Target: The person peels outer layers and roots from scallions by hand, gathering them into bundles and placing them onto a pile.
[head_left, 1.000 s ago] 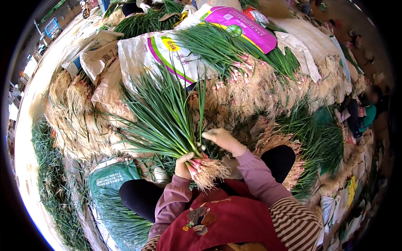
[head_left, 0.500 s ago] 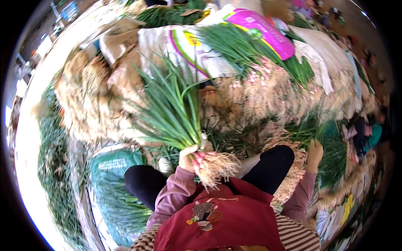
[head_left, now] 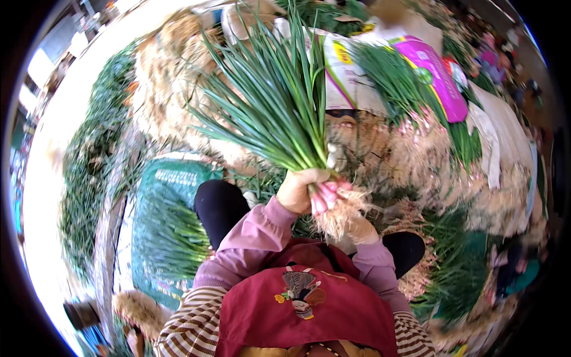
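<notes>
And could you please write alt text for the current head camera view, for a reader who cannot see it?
A person's left hand holds a bunch of green onions just above its pink bulbs, leaves fanned away, while the right hand is by the pale roots. More onions show at a green sack to the left and beside a purple sack at upper right.
</notes>
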The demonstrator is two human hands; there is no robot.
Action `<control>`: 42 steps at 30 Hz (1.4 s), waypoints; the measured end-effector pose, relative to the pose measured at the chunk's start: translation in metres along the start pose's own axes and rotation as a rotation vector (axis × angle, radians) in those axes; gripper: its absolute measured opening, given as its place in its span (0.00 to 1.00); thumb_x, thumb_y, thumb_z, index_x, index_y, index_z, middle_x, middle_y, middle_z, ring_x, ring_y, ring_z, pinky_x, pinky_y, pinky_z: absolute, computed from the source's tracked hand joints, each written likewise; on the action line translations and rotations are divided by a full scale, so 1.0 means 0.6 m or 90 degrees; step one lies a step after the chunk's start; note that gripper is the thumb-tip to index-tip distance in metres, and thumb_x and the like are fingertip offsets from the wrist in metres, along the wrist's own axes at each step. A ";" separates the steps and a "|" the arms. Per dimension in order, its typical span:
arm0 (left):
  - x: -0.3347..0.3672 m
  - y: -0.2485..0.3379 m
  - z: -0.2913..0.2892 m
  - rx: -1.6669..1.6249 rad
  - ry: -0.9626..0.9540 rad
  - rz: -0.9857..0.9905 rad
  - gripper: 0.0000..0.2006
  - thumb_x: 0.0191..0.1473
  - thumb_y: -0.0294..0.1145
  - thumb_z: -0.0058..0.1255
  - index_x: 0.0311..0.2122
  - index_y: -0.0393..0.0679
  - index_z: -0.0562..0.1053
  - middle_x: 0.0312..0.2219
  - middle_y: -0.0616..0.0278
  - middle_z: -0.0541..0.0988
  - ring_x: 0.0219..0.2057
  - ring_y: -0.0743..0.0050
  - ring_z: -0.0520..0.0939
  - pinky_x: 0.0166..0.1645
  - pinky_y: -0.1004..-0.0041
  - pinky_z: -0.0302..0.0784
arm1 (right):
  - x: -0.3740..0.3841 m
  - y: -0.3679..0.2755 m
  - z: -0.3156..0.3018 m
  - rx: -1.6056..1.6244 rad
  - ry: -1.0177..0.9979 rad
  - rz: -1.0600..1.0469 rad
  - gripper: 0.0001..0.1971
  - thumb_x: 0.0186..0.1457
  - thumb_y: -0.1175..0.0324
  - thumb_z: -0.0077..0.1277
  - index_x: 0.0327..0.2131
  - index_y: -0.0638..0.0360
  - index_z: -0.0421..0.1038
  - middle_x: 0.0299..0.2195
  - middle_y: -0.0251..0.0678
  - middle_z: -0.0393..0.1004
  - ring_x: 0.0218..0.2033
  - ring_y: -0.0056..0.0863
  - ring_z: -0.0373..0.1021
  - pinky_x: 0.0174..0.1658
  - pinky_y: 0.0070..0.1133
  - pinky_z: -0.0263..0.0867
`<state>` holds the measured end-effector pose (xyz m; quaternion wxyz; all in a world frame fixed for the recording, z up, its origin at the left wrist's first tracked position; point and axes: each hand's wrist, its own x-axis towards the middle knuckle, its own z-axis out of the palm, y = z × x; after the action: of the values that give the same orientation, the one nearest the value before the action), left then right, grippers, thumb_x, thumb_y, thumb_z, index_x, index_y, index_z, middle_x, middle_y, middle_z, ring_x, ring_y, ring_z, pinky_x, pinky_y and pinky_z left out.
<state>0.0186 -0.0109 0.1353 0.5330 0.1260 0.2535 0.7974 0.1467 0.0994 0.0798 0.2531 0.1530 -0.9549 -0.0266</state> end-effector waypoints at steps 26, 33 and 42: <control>-0.484 0.258 -0.525 0.185 0.787 0.367 0.18 0.45 0.21 0.46 0.44 0.26 0.66 0.16 0.50 0.76 0.08 0.69 0.73 0.09 0.76 0.67 | -0.052 0.067 0.082 0.758 -0.376 0.814 0.14 0.59 0.65 0.44 0.44 0.63 0.70 0.23 0.29 0.71 0.21 0.13 0.64 0.26 0.12 0.60; -0.427 -0.103 -0.763 -0.384 0.822 0.308 0.10 0.44 0.21 0.42 0.33 0.28 0.69 0.19 0.49 0.76 0.15 0.62 0.78 0.17 0.76 0.76 | -0.055 0.057 0.119 0.693 -0.517 0.877 0.14 0.57 0.66 0.44 0.44 0.63 0.70 0.23 0.30 0.72 0.22 0.15 0.66 0.27 0.13 0.62; -0.413 -0.103 -0.728 -0.155 1.057 0.414 0.15 0.44 0.17 0.50 0.39 0.31 0.63 0.14 0.51 0.73 0.09 0.63 0.73 0.10 0.70 0.68 | -0.038 0.031 0.171 0.670 -0.562 0.881 0.14 0.58 0.68 0.43 0.43 0.65 0.70 0.23 0.32 0.73 0.20 0.16 0.66 0.26 0.14 0.62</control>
<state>-0.0396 -0.3363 -0.2481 -0.0646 -0.4826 0.4227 0.7644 0.1099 0.1213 -0.0182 -0.2683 -0.3719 -0.7326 0.5030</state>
